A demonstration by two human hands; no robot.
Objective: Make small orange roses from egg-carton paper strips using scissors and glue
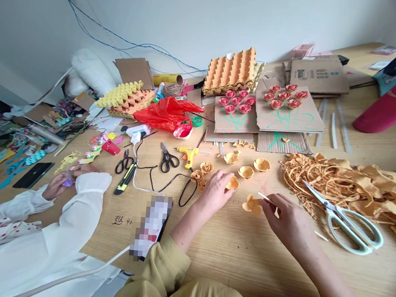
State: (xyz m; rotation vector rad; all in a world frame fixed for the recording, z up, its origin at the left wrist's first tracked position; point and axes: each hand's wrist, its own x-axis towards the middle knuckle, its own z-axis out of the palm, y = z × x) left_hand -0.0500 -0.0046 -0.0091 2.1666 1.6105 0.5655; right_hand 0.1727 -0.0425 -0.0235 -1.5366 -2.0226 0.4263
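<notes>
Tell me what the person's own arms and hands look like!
The left arm wears a loose, plain olive-brown sleeve ending on the forearm. The right forearm is bare where it shows. The left hand and right hand wear no gloves.

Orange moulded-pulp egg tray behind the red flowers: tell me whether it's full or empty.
Empty: the orange moulded-pulp egg tray shows bare peaks and hollows across its face, no eggs.
</notes>
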